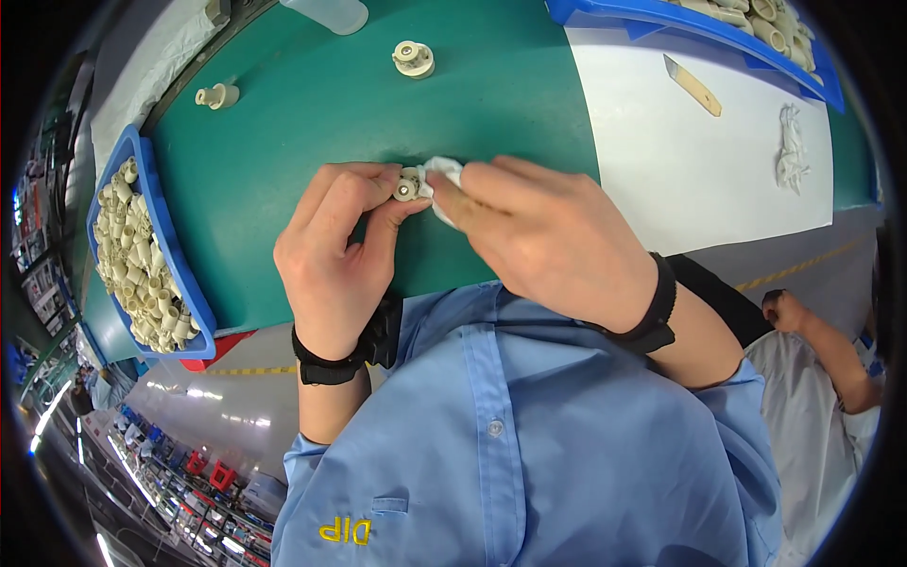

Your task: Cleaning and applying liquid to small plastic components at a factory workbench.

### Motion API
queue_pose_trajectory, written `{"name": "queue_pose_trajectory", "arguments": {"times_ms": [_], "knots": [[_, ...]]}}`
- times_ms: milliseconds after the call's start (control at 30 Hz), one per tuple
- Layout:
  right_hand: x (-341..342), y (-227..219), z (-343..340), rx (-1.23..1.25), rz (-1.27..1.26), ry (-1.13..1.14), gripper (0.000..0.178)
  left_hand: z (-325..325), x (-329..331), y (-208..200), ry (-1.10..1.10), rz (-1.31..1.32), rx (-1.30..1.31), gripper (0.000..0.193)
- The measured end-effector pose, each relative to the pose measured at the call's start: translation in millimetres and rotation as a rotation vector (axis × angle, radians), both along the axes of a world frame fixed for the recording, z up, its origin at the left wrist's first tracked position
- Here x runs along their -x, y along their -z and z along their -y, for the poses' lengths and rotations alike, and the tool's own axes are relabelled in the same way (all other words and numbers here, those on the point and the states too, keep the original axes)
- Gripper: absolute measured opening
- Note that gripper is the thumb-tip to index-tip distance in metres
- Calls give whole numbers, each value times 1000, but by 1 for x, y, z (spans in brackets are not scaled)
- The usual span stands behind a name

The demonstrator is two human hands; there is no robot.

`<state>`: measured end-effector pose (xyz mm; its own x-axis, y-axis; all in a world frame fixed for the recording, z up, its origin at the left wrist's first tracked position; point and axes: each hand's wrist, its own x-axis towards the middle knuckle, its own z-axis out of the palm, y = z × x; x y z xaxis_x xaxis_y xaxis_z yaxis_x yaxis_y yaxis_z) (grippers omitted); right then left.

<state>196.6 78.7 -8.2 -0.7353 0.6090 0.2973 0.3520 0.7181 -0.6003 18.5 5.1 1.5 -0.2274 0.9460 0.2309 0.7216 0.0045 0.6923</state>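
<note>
The left hand (331, 248) pinches a cream plastic part (406, 189) above the green tabletop (501, 104); the right hand (557, 227) grips a crumpled white wipe (444, 168) against it. From that part, a cream fitting (414, 60) sits at 12 o'clock and a smaller piece (217, 96) at 10. A filled blue tray (174, 236) lies between 8 and 9, a white sheet (661, 170) at 3, a filled blue bin (624, 13) at 2. Grey floor (215, 402) shows at 7, a co-worker (803, 387) at 4.
</note>
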Motion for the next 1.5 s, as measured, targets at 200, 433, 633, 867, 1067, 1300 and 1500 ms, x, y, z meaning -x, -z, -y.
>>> {"name": "queue_pose_trajectory", "arguments": {"times_ms": [200, 433, 633, 867, 1067, 1300, 1500], "knots": [[-6, -9, -15, 64, -14, -207, 32, -2, 7, 0, 89, -17, -17, 19], [-39, -25, -34, 263, 96, -238, 33, 0, 25, -10, -145, 152, 23, 18], [-44, -25, -35, 282, -11, -48, 33, -10, 109, -8, -458, 60, 17, 18], [-49, -29, -34, 293, -58, 30, 29, -12, 117, -17, -376, -150, 159, 21], [-53, -30, -35, 311, -86, 154, 23, -19, 84, -53, -286, -297, 11, 18], [-44, -27, -31, 313, -100, 98, 22, -67, 24, -29, 223, -259, -132, 17], [-44, -25, -28, 308, -103, 104, 21, -77, 31, -24, 276, -374, -114, 17]]}}
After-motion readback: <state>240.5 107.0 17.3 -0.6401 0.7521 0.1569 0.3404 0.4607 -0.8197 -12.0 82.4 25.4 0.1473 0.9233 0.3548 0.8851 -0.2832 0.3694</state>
